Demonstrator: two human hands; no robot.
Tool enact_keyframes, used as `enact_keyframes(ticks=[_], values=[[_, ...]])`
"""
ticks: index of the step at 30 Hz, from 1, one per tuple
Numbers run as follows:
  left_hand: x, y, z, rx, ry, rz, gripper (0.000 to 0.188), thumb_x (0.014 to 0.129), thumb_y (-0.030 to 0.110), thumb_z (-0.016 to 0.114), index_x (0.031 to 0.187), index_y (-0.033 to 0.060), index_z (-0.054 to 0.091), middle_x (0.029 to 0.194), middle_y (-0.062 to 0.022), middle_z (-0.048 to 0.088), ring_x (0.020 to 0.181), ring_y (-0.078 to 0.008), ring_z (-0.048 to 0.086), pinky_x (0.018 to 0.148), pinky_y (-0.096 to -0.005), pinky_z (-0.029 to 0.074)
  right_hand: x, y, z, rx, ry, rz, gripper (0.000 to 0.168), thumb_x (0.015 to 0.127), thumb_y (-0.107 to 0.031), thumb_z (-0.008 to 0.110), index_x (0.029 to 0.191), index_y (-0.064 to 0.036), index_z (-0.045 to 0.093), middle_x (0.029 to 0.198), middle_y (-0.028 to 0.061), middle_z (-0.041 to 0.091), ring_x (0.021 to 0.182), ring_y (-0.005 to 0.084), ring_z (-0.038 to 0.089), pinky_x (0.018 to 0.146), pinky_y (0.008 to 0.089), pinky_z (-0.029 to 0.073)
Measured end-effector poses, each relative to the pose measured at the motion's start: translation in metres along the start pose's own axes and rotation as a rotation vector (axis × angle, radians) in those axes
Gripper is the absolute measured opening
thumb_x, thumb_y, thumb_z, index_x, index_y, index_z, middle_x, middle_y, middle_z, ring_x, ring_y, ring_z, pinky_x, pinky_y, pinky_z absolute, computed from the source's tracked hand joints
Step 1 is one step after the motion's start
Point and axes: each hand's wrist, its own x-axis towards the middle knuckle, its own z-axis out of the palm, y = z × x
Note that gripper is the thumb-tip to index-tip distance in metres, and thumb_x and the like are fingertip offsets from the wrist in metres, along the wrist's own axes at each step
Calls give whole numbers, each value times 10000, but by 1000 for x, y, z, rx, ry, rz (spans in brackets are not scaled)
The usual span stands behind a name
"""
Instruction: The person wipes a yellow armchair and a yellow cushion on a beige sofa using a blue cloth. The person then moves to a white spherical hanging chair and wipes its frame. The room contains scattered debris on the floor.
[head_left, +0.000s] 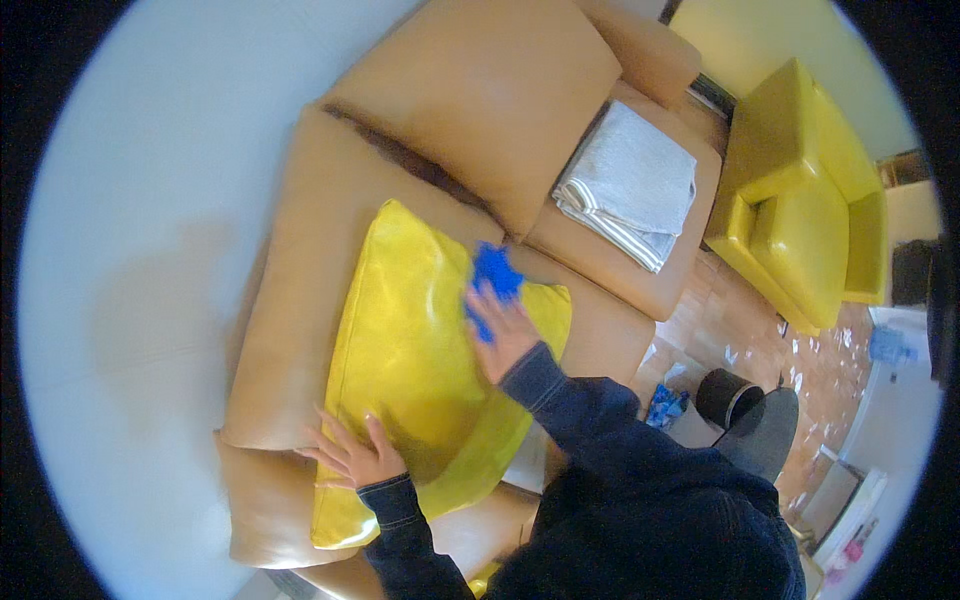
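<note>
A yellow cushion (405, 322) with a glossy cover leans on the tan sofa (292, 300). Near the cushion's right edge, my right hand (502, 330) holds a bright blue cloth (496, 271) against its surface. My left hand (360, 454) rests on the lower left part of the cushion, its fingers spread and nothing in them. Both arms wear dark sleeves. The palm side of each hand is hidden.
A folded grey towel (630, 180) with striped edges lies on the sofa seat at the upper right. Beyond stands a yellow armchair (802, 210). A black bin (727, 397), a blue packet (666, 406) and scattered white scraps (731, 352) are on the wooden floor.
</note>
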Motion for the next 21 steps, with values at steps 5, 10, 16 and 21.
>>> enact_keyframes(ticks=[5, 10, 16, 21], values=[[6, 88, -24, -102, 59, 395, 645, 801, 441, 442, 1343, 154, 243, 1406, -148, 130, 1285, -389, 62, 917, -660, 39, 58, 24, -25, 41, -117, 228, 431, 870, -280, 319, 1278, -143, 337, 1308, 108, 349, 1119, 335, 394, 930, 496, 283], [9, 123, -12, 44, -12, 508, 591, 834, 402, 385, 1354, 176, 215, 1416, -115, 116, 1295, -354, 62, 922, -650, 19, 116, -30, 45, 337, 130, 147, 514, 837, -406, 383, 1274, -138, 348, 1341, 89, 314, 1190, 310, 336, 967, 470, 247], [18, 122, 1, 70, -25, 524, 589, 843, 397, 366, 1361, 180, 189, 1426, -96, 78, 1304, -331, 41, 913, -657, 63, 46, 122, 7, 177, -288, 800, 516, 859, -478, 276, 1156, -105, 474, 1151, 131, 516, 1050, 289, 486, 926, 368, 344], [7, 139, -6, 181, 79, 535, 623, 821, 435, 393, 1348, 142, 233, 1412, -139, 109, 1281, -405, 44, 918, -655, 24, 49, 89, 25, 250, -218, 285, 389, 880, -311, 373, 1209, -108, 422, 1206, 144, 458, 1151, 274, 387, 992, 421, 236]])
